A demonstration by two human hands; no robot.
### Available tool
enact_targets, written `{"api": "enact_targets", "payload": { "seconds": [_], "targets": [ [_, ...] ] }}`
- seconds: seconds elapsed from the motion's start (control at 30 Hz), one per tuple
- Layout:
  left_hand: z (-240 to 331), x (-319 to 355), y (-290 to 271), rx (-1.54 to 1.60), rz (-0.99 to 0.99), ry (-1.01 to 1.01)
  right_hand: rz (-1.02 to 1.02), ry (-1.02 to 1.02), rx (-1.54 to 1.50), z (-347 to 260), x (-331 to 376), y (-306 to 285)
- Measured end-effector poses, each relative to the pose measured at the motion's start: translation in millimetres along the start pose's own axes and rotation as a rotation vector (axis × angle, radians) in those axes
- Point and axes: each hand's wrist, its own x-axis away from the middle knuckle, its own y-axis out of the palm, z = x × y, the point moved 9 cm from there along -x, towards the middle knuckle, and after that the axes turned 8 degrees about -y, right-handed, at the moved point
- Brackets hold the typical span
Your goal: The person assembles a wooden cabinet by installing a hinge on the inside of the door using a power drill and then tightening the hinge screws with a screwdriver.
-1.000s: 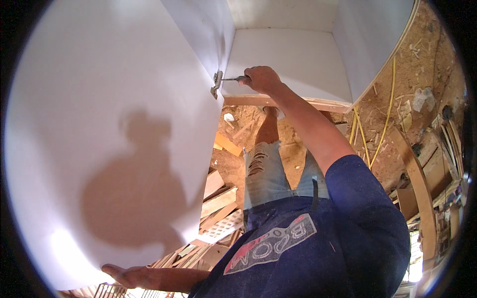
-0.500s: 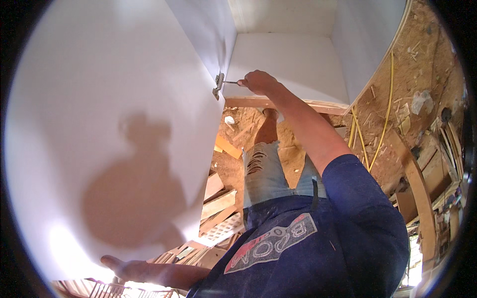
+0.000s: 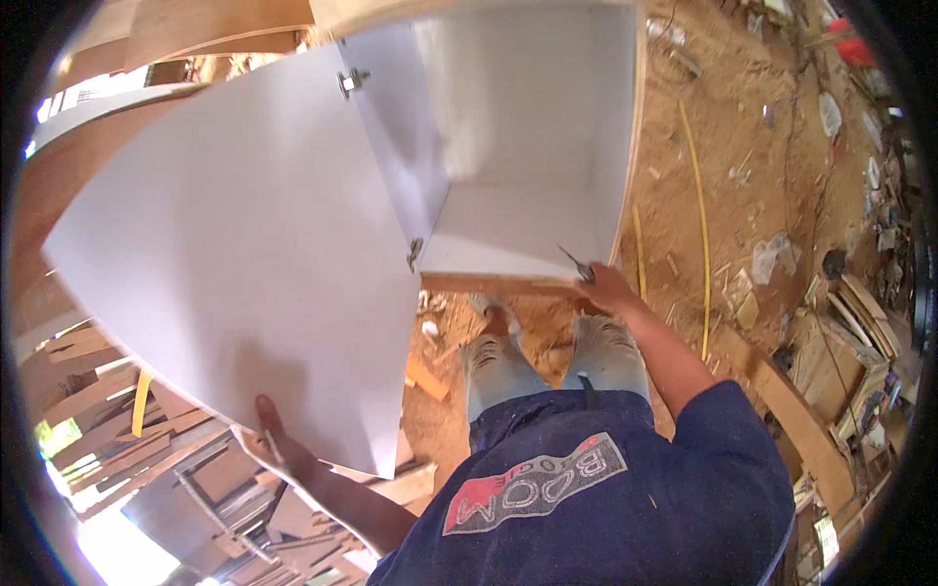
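A white cabinet door (image 3: 244,234) swings out to the left of a white-lined cabinet (image 3: 518,220). My left hand (image 3: 278,441) grips the door's near edge, thumb on the white face and the other fingers mostly hidden behind it. Two metal hinges join door and cabinet: an upper hinge (image 3: 350,83) and a lower hinge (image 3: 414,255). In my closed right hand (image 3: 610,291) is a screwdriver (image 3: 580,267), its thin shaft pointing up and left. That hand is by the cabinet's front right corner, and the screwdriver's tip is apart from both hinges.
Wood offcuts (image 3: 303,523) are heaped at the lower left, below the door. A yellow cable (image 3: 700,205) runs over the dirt floor (image 3: 743,215) on the right. Past it lie a long curved board (image 3: 796,415) and a scrap pile (image 3: 860,332).
The screwdriver has come away from the lower hinge, and my right hand has moved right to the cabinet corner. The view has shifted, bringing in the upper hinge. My left hand remains at the door's edge.
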Motion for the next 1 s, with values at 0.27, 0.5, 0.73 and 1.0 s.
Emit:
{"api": "enact_targets", "payload": {
  "seconds": [0.27, 0.5, 0.73, 1.0],
  "targets": [
    [33, 47, 27, 0.244, -0.290, 0.139, 0.145, 0.230, 0.063, 129, 162, -84],
    [51, 100, 61, 0.282, -0.298, 0.129, 0.460, 0.290, 0.036, 131, 263, -134],
    [101, 161, 109, 0.090, -0.308, 0.231, 0.472, 0.398, -0.010, 140, 325, -181],
    [141, 247, 212, -0.125, -0.329, 0.294, 0.332, 0.377, 0.094, 244, 280, -270]
  ]
}}
